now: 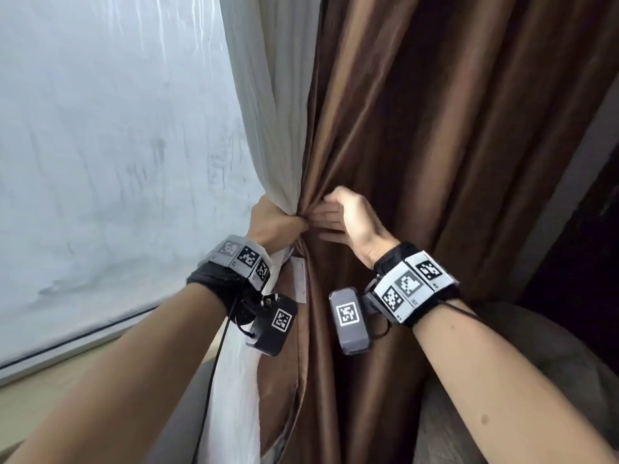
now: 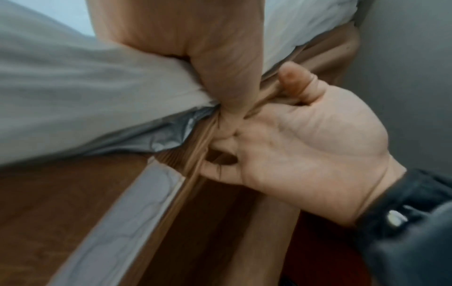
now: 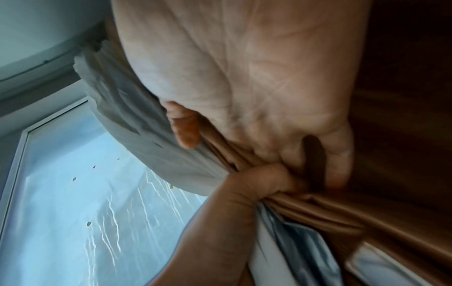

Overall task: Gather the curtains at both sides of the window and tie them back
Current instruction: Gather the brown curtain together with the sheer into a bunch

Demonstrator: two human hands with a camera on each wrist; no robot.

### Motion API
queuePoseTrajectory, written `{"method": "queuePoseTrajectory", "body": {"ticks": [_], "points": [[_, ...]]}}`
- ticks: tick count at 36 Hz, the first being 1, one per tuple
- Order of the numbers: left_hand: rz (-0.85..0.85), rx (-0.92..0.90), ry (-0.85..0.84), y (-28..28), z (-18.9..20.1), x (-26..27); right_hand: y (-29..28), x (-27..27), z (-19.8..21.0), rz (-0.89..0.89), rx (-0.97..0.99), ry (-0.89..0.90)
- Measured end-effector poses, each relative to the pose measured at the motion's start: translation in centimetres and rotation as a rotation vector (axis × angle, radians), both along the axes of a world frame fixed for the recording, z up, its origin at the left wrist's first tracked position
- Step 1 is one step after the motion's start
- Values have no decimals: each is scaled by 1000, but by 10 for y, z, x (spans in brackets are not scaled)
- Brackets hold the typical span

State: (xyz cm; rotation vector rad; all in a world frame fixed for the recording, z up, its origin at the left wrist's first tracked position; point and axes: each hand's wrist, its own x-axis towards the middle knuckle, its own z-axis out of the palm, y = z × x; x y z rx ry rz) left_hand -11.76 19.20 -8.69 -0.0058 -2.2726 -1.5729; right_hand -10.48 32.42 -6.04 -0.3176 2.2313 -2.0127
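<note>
A brown satin curtain [image 1: 418, 128] hangs at the right of the window, with a white sheer curtain [image 1: 268, 95] beside it on the left. My left hand [image 1: 278, 226] grips both gathered together at waist height; the left wrist view shows its fist [image 2: 220, 77] closed round the white and brown folds. My right hand [image 1: 341, 219] meets it from the right, fingers tucked into the brown pleats and thumb on top. Its palm [image 3: 244, 77] fills the right wrist view, above my left hand [image 3: 249, 185]. No tie-back shows in any view.
The window pane [image 1: 100, 162] fills the left, streaked and bright, with its sill [image 1: 67, 373] below. A pale wall strip [image 1: 576, 195] and a dark area lie right of the curtain. A grey padded surface [image 1: 542, 346] sits low at right.
</note>
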Motion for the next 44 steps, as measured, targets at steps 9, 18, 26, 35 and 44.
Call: {"method": "queuePoseTrajectory", "body": {"ticks": [9, 18, 26, 35, 44], "points": [[51, 48, -19, -28, 6, 0, 38, -35, -43, -608, 154, 96], [-105, 70, -68, -30, 10, -2, 11, -49, -45, -140, -93, 22], [-178, 75, -43, -21, 6, -5, -2, -55, -40, -125, -205, 26], [37, 55, 40, -9, -2, -16, 23, -56, -33, -434, 194, 471], [-52, 14, 60, 25, -4, -8, 19, -36, -31, -210, 412, 551]]}}
